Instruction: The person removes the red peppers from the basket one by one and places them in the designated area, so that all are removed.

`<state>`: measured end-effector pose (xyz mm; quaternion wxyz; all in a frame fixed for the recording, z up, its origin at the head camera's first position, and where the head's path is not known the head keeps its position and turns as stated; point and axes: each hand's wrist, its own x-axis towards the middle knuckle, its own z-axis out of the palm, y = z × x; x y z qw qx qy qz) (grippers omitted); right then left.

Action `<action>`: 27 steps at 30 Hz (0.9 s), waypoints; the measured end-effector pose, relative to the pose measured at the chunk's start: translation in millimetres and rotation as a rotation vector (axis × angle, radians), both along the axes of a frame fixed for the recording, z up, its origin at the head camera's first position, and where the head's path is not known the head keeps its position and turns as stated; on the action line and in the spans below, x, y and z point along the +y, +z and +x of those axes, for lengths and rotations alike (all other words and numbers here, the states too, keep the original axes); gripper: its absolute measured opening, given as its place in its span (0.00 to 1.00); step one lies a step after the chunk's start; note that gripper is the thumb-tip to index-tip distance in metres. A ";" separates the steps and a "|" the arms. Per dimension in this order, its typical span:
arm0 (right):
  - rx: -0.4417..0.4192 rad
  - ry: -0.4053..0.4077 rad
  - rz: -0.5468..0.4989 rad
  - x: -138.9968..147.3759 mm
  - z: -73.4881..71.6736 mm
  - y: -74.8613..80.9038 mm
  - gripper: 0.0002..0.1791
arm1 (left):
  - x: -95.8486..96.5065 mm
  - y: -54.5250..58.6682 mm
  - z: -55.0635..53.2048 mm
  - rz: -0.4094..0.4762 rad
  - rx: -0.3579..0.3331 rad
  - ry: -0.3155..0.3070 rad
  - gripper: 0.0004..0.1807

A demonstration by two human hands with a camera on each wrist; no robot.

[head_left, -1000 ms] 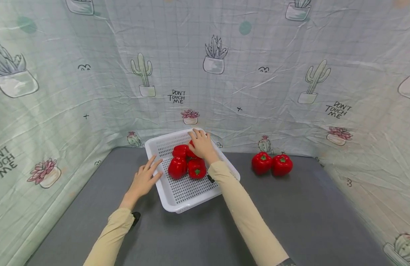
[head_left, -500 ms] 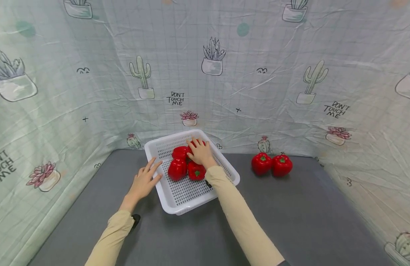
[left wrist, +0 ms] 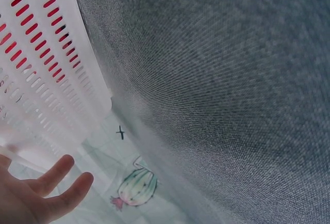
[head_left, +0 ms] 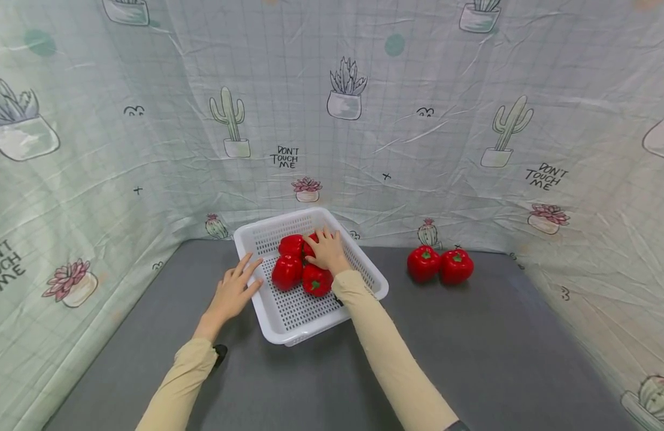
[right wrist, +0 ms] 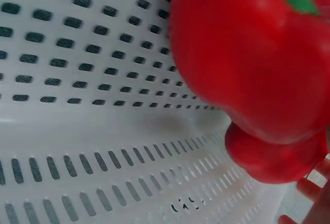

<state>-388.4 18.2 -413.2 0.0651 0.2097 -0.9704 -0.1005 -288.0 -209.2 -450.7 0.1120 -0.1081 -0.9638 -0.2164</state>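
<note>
Red bell peppers lie bunched in a white perforated plastic basket (head_left: 364, 269), which sits turned at an angle on the table. My left hand (head_left: 232, 293) rests at the basket's left rim with its fingers spread; the left wrist view shows the fingers (left wrist: 72, 188) beside the basket's side wall. From above, my right hand (head_left: 327, 251) holds the back right bell pepper (head_left: 310, 244), partly hiding it, thumb in front and fingers behind. Closer to me are a bell pepper (head_left: 317, 281) with its stem showing and another bell pepper (head_left: 287, 272); one more bell pepper (head_left: 291, 245) sits behind.
Two more red peppers (head_left: 439, 266) stand side by side on the grey table (head_left: 472, 347), right of the basket. A cactus-printed curtain (head_left: 385, 137) encloses the back and both sides, close behind the basket.
My right hand has come slightly toward me and down with the back pepper. The front right pepper has shifted and tipped a little toward me. My left hand stays at the rim.
</note>
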 end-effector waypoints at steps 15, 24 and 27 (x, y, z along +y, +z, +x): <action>-0.058 -0.051 0.060 -1.3 -0.4 -4.5 0.36 | -0.2 1.7 -0.3 -0.006 -0.004 0.002 0.31; -0.053 -0.039 0.122 -1.5 4.2 -4.4 0.36 | 0.4 1.5 0.7 0.002 -0.002 -0.001 0.31; -0.049 -0.040 0.134 -1.9 6.0 -4.4 0.36 | 0.3 1.4 1.2 0.006 0.000 -0.001 0.31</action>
